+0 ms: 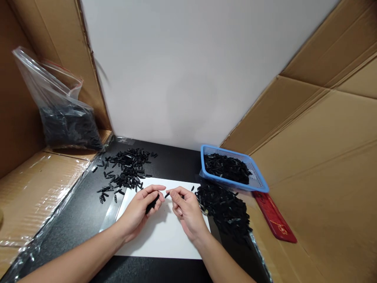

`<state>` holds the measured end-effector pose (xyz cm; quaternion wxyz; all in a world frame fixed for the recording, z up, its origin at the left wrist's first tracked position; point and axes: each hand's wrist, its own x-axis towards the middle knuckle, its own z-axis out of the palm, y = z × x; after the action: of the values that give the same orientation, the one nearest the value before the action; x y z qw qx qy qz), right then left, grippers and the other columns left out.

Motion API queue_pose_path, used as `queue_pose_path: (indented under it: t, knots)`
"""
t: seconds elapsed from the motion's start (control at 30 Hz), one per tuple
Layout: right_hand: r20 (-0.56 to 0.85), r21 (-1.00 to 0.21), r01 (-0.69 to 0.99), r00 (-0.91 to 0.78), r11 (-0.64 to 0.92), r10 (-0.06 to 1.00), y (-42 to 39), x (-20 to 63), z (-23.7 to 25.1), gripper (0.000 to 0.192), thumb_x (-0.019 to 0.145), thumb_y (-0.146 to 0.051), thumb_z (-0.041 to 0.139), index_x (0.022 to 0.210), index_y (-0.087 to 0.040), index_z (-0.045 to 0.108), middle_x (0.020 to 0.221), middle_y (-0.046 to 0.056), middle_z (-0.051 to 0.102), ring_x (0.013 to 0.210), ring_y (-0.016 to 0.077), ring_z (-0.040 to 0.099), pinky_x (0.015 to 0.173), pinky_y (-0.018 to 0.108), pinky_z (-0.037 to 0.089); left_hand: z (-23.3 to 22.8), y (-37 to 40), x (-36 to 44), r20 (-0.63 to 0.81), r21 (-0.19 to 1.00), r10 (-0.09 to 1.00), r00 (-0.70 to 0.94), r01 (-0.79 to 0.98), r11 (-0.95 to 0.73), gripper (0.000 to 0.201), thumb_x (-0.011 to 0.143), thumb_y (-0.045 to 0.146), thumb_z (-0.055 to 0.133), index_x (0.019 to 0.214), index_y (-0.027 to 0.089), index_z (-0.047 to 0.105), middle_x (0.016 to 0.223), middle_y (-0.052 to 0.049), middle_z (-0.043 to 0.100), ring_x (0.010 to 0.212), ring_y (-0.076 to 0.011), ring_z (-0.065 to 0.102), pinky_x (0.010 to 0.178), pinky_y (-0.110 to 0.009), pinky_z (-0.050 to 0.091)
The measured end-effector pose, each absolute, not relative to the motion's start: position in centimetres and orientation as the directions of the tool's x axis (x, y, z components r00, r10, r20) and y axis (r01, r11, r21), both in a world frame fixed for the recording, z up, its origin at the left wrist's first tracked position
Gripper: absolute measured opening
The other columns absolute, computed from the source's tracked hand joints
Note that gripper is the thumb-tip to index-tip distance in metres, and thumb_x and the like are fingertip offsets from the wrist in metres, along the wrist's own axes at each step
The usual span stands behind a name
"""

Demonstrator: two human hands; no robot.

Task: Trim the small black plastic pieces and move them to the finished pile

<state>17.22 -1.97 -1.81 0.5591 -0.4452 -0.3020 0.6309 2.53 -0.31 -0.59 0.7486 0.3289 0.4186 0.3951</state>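
Observation:
Over a white board (165, 239), my left hand (144, 208) is closed around several small black oblong pieces (152, 203), part of them hidden in the palm. Facing it, my right hand (185, 208) pinches one slim black piece (167, 195) between thumb and forefinger. The two hands are close but apart. A loose spread of similar pieces (128, 169) lies beyond my left hand. To the right of my right hand is a dense heap of black pieces (225, 210). Something shiny, partly hidden, sits beside the right hand.
A blue plastic basket (260, 179) holding black pieces stands behind the heap. At the left, a clear zip bag (69, 122) of black contents leans on cardboard. A red flat case (273, 218) lies at the right. Cardboard walls and a white panel (200, 70) enclose the black table.

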Motion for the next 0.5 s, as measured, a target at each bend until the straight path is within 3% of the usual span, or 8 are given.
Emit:
queue_pose_path:
  t: [0.13, 0.3, 0.5]
  knots:
    - [-0.199, -0.901, -0.404, 0.057, -0.16, 0.978, -2.02, 17.16, -1.62, 0.027, 0.068, -0.04, 0.078, 0.069, -0.015, 0.068, 0.049, -0.006, 0.044, 0.042, 0.005, 0.024, 0.041, 0.022, 0.011, -0.86, -0.15, 2.59, -0.373, 0.817, 0.86, 0.348, -0.316, 0.482, 0.035, 0.074, 0.035, 0.076, 0.102, 0.019, 0.065, 0.072, 0.002, 0.061, 0.055, -0.0059, 0.044, 0.048, -0.017, 0.027]
    - [-0.175, -0.92, -0.371, 0.104, -0.125, 0.979, -2.02, 17.12, -1.63, 0.029, 0.066, -0.039, 0.079, 0.061, -0.017, 0.062, 0.049, -0.006, 0.044, 0.042, 0.0062, 0.026, 0.04, 0.023, 0.014, -0.84, -0.15, 2.67, -0.364, 0.83, 0.842, 0.397, -0.272, 0.487, 0.029, 0.072, 0.036, 0.077, 0.087, 0.017, 0.063, 0.069, 0.002, 0.063, 0.049, -0.0048, 0.039, 0.044, -0.018, 0.022]
    - [-0.204, -0.908, -0.39, 0.093, -0.153, 0.975, -2.01, 17.15, -1.67, 0.028, 0.066, -0.04, 0.079, 0.064, -0.016, 0.064, 0.049, -0.007, 0.043, 0.042, 0.0057, 0.025, 0.041, 0.023, 0.013, -0.57, -0.33, 2.64, -0.349, 0.846, 0.849, 0.398, -0.256, 0.468, 0.03, 0.077, 0.042, 0.072, 0.071, 0.016, 0.059, 0.06, 0.004, 0.057, 0.045, -0.0049, 0.035, 0.043, -0.018, 0.021]
